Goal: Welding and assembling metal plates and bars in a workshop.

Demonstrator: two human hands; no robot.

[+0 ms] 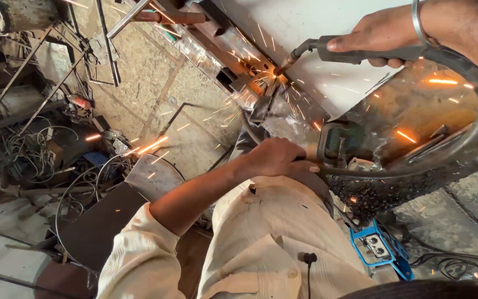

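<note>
- Two hands work: right hand (380, 41) clenches the torch (360, 54), tip on the metal joint (275, 72), sparks flying.
- Left hand (278, 158), fingers curled, presses the table (410, 111) edge by the hose (471, 138), likely steadying.

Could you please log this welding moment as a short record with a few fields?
Setting: metal workshop, seen from the head camera
Right hand: grip closed on the welding torch, its tip at the joint
Left hand: resting on the edge of the workbench, beside a green clamp
Workpiece: metal strip along a white sheet
Sparks: spraying from the torch tip
Hose: loops from the torch round the bench
Floor: blue box, scrap wire
</note>
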